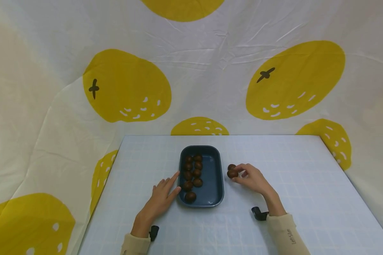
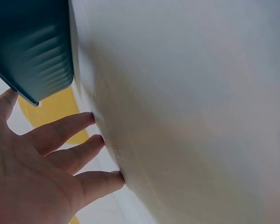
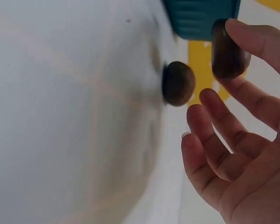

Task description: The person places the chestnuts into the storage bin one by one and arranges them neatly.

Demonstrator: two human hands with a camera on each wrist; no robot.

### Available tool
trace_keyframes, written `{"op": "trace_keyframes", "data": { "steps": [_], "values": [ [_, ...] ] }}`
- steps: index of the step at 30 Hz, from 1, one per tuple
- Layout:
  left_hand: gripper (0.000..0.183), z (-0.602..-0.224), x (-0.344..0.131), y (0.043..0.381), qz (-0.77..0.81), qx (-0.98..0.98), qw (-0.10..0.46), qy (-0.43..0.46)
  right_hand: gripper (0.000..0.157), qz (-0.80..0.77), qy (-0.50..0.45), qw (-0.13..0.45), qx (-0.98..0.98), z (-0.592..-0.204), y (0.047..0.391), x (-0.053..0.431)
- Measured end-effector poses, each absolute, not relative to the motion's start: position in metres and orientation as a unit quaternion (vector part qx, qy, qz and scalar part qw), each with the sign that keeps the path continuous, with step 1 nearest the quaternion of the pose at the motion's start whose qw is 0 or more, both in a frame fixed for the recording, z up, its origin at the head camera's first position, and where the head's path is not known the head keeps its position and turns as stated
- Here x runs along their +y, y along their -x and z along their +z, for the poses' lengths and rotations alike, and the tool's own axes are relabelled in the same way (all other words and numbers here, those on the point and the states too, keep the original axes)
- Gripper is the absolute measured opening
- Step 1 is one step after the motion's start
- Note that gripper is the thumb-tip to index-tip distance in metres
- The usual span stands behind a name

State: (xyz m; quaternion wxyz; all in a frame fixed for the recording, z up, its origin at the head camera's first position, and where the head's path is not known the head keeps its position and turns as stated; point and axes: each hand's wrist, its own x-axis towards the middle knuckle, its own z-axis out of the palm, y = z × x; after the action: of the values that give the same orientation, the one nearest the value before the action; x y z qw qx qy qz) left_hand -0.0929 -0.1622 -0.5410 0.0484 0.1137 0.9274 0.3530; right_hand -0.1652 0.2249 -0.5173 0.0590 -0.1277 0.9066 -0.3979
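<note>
My right hand (image 1: 250, 178) pinches a glossy dark brown chestnut (image 3: 226, 51) between thumb and index finger, just right of the dark blue tray (image 1: 212, 202). The other fingers are loosely bent and hold nothing. Behind the pinched one, a second chestnut (image 3: 179, 84) lies on the table. Several chestnuts (image 1: 190, 197) sit in two columns along the tray's left side. At the tray's left rim rests my left hand (image 1: 161, 198), fingers spread; the index finger and thumb are at the rim, while the other fingertips touch the table (image 2: 200, 93).
The white table (image 1: 306, 198) has a faint grid pattern and ends at a back edge behind the tray. A pale cloth (image 1: 207, 88) with big yellow fruit prints hangs behind and beside it. Dark wrist cameras (image 1: 259, 214) stick out from both wrists.
</note>
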Motion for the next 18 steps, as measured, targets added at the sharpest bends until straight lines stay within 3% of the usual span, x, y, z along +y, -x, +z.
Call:
{"op": "trace_keyframes", "data": {
  "steps": [18],
  "values": [
    [0.060,-0.541,-0.161,0.094,0.345,0.931,0.044,-0.114,0.034,-0.419,0.237,0.035,0.876,-0.473,0.174,0.198]
  ]
}}
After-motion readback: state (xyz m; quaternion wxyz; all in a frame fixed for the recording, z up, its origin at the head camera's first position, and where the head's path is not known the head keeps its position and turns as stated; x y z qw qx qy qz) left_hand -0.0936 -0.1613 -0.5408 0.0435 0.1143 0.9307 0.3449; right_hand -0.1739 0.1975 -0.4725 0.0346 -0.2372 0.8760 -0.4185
